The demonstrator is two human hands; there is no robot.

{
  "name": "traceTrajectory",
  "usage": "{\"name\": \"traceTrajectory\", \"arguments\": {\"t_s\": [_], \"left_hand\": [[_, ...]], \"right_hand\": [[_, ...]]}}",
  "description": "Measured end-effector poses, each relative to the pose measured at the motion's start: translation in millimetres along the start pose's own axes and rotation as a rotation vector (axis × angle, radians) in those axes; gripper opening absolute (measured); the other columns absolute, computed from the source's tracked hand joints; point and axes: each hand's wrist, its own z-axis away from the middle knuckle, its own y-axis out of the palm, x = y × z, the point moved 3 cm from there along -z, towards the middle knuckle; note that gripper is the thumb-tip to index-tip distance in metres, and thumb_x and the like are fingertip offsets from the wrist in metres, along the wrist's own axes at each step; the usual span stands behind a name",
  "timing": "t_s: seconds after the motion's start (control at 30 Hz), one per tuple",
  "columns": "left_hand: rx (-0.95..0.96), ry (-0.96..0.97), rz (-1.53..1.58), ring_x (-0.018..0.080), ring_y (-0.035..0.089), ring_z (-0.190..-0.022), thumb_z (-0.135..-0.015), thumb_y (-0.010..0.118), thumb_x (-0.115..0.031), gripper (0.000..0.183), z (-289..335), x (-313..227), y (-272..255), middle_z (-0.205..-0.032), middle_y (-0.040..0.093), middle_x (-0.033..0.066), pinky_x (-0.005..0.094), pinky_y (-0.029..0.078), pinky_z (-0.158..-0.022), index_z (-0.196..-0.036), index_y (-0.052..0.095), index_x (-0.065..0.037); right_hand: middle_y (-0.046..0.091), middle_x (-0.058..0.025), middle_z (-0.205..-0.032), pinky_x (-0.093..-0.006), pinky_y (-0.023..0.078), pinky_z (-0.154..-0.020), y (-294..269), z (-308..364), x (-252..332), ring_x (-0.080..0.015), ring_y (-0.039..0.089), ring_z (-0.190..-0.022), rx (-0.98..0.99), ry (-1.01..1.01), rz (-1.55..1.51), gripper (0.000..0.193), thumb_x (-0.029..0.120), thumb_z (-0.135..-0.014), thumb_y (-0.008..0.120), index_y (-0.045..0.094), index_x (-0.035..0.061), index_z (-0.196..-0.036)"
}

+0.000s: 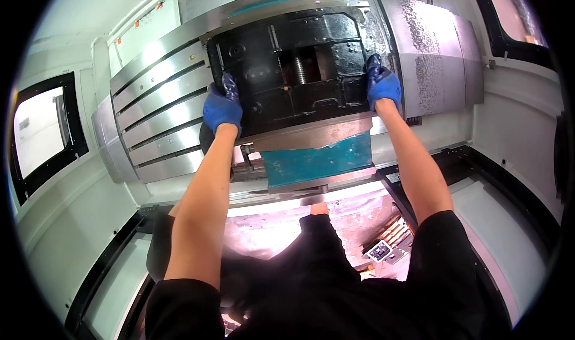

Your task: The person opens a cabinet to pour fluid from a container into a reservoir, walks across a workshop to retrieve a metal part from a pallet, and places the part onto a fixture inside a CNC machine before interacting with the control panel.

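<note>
In front of me is a large black metal casting [257, 58] with ribs and a rectangular opening in its middle. Through that opening a threaded screw [299, 70] shows. My left hand [223, 105], in a blue coated glove, grips the casting's left edge, thumb on top and fingers hidden beneath. On the opposite edge my right hand [383, 83], gloved alike, holds on with its thumb along the upper face. Below the casting's near side, a teal painted block [317, 160] with bare metal edges is visible.
A slotted steel machine table [162, 103] extends to the left. Metal way covers [434, 58] with dark speckles lie on the right. White enclosure walls [66, 133] with a window [42, 130] surround me. Low on the right, a box of small parts [380, 251] sits near wooden slats.
</note>
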Motion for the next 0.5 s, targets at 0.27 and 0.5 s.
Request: {"name": "traceTrajectory", "arguments": {"t_s": [0.27,0.5], "left_hand": [[0.014,-0.02,-0.006,0.0449,0.067,-0.097,-0.097,0.042,-0.063,0.067,18.6,-10.8,-8.1,-0.101,0.07,0.0266,0.051,0.051,-0.086,-0.11,0.064,-0.001],[-0.045,0.014,0.01,0.0439,0.068,-0.093,-0.097,0.045,-0.063,0.063,19.2,-8.6,-4.1,-0.095,0.072,0.0233,0.0502,0.052,-0.083,-0.105,0.066,-0.004]], "right_hand": [[0.071,-0.019,-0.108,-0.045,0.052,-0.089,-3.6,-5.9,-7.8,-0.0371,0.067,-0.105,0.107,0.078,0.014,0.03,0.037,-0.094,0.06,0.075,0.0145,-0.108],[0.067,-0.0298,-0.106,-0.0516,0.047,-0.092,-3.1,-5.6,-2.9,-0.049,0.061,-0.107,0.124,0.078,-0.046,0.08,0.07,-0.097,0.031,0.071,0.0019,-0.107]]}}
